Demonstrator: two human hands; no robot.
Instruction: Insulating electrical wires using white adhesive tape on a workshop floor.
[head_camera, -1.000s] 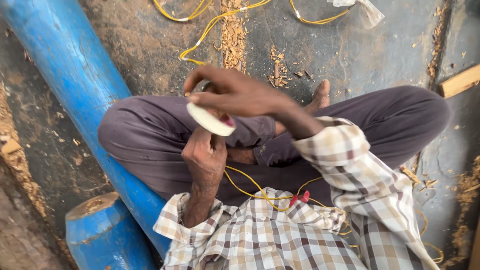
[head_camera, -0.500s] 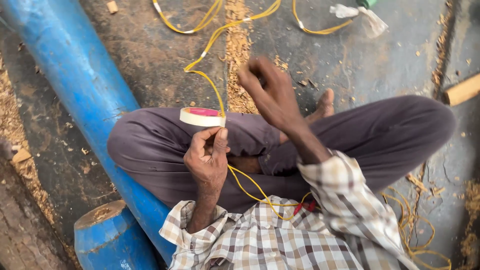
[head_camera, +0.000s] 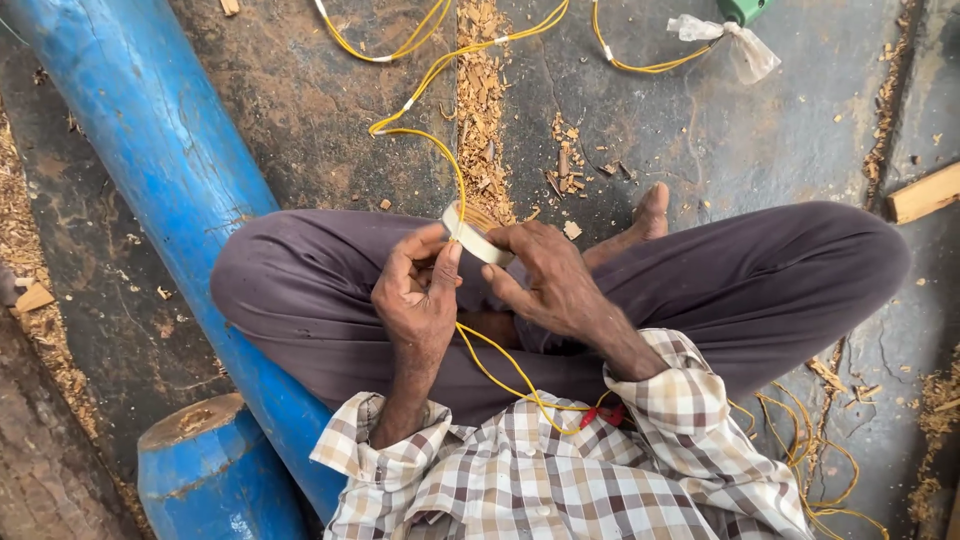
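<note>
Dusty grey concrete floor (head_camera: 760, 150) strewn with wood shavings (head_camera: 485, 100); blue painted logs (head_camera: 150, 170) lie alongside.

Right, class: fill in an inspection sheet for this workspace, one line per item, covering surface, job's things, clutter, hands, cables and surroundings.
Surface: grey concrete floor, dusty and stained.
Job's things: roll of white tape and yellow wire running through the hands.
Clutter: wood shavings, plastic bag, wood offcut.
Hands: left hand and right hand both grip the tape roll with the fingers, over the lap.
Cables: yellow wire loops across the floor; a tangle lies by the right knee.
Surroundings: blue painted poles.
</note>
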